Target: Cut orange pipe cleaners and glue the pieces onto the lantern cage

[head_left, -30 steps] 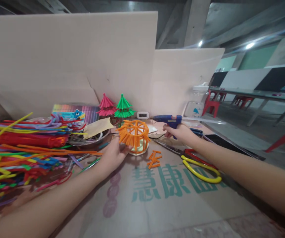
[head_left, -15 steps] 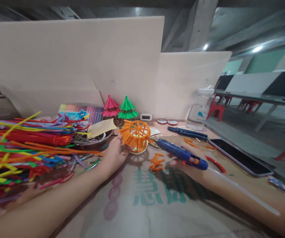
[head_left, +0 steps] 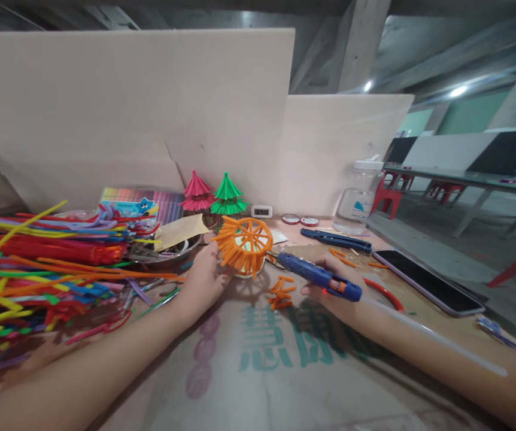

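Right hand (head_left: pixel 330 281) grips the glue gun (head_left: pixel 318 276), nozzle pointing left toward the orange dome (head_left: pixel 243 244) steadied by left hand (head_left: pixel 204 278).

Glue gun (head_left: pixel 318 276): I see blue, orange trigger.
Dome (head_left: pixel 243 242), 12 o'clock: orange.
Trees: pink (head_left: pixel 196 193), green (head_left: pixel 227 194).
Pipe-cleaner pile (head_left: pixel 38 263), 9 o'clock: my rainbow mix.

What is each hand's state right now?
Left hand: holding the orange pipe-cleaner dome.
Right hand: closed around the blue plastic hot-glue gun, nozzle at the dome.
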Demonstrator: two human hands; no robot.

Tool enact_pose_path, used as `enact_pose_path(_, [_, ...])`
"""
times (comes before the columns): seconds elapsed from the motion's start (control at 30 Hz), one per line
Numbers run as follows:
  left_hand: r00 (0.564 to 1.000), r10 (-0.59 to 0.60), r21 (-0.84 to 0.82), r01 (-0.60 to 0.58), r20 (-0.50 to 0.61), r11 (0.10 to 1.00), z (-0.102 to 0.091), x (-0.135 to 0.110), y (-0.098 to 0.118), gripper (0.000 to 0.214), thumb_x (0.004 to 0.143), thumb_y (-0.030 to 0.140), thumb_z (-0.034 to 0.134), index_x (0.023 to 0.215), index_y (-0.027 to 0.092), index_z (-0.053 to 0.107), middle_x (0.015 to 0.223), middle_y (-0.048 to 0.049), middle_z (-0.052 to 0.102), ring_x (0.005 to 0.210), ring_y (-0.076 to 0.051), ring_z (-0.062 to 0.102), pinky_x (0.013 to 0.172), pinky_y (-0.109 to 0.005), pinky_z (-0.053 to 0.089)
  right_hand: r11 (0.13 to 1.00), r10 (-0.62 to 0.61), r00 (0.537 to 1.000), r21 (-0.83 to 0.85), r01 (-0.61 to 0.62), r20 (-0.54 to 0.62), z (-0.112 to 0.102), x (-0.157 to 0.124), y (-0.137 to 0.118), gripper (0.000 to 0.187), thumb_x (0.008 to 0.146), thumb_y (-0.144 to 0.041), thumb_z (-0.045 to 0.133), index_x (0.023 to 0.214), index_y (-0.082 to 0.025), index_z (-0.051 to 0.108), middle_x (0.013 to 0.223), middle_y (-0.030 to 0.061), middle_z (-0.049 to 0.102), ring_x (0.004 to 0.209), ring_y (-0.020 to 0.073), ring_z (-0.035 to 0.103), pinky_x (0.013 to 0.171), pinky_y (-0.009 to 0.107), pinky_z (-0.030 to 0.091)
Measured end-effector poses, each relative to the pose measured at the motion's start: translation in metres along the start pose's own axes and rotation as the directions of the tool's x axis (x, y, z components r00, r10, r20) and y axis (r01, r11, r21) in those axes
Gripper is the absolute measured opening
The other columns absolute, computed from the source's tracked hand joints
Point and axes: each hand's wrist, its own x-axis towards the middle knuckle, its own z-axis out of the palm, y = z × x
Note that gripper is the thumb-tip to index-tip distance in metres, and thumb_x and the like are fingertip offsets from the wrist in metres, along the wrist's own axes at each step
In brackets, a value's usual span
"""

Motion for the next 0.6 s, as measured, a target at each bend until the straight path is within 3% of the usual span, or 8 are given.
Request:
enact_pose_path(0.17, [0.999,0.032,0.013,-0.032,-0.003,0.999,0.0008,0.0003,-0.0008,0.039,0.083,0.023,0.058,0.121,0.019,0.054,0.126,-0.0119,0.058,0.120,-0.029,0.052,0.105,-0.048,0.041,1.000,0.012,0.999,-0.015,-0.011,0.038,-0.0004,-0.0005,0.0030,0.023,0.070,-0.033,0.070,0.089,-0.024,0.063,0.075,-0.0003,0.070,0.065,0.0182,0.064,0.058,0.027,0.048])
enact_pose_path(0.6, [0.999,0.030,0.052,-0.031,0.022,0.998,0.0003,-0.0004,-0.0025,0.035,0.081,0.024,0.058,0.116,0.018,0.056,0.118,-0.0117,0.060,0.114,-0.030,0.054,0.100,-0.049,0.044,0.998,0.035,0.998,-0.055,-0.032,0.047,0.0007,0.0012,0.0050,0.021,0.070,-0.033,0.069,0.088,-0.023,0.065,0.072,-0.0001,0.069,0.062,0.0176,0.063,0.054,0.026,0.047])
